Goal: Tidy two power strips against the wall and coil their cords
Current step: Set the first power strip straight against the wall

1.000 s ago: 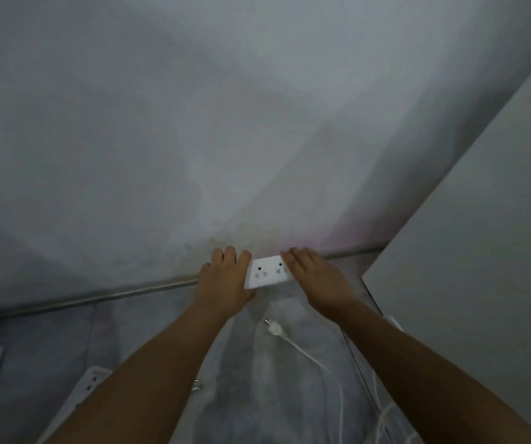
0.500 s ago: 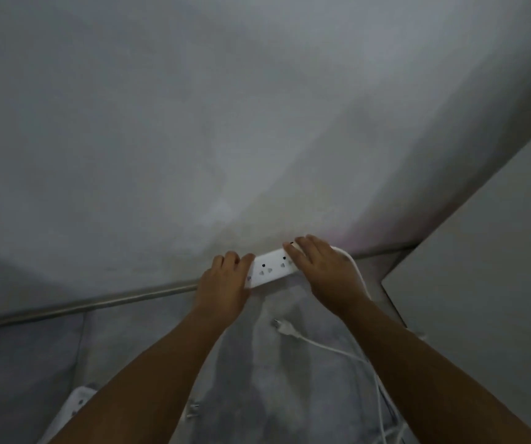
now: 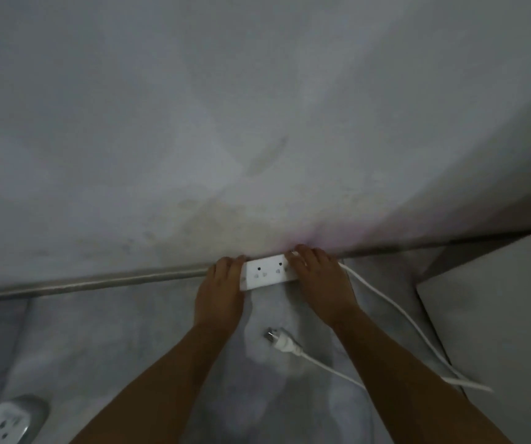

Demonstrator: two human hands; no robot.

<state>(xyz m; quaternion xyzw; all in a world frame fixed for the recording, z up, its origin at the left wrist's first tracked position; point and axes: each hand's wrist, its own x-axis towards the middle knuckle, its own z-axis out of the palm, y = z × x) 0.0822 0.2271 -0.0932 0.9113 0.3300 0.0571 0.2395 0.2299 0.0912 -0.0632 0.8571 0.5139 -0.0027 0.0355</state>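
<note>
**Strip pressed to the wall's foot**

A grey floor [image 3: 129, 331] meets a stained pale wall [image 3: 257, 123] along a metal skirting rail [image 3: 97, 280]. At twelve o'clock the white power strip [image 3: 269, 272] lies against that rail. The left hand [image 3: 220, 293] cups its left end and the right hand [image 3: 320, 280] covers its right end, fingers flat, not gripping tight. Its cord [image 3: 395, 312] trails toward four o'clock; the plug [image 3: 281, 341] lies loose at six. A second strip [image 3: 1, 423] waits at eight o'clock. The strip looks light, rigid and slick; best held by its ends. The cord seems limp, suited to looping from the plug.
</note>
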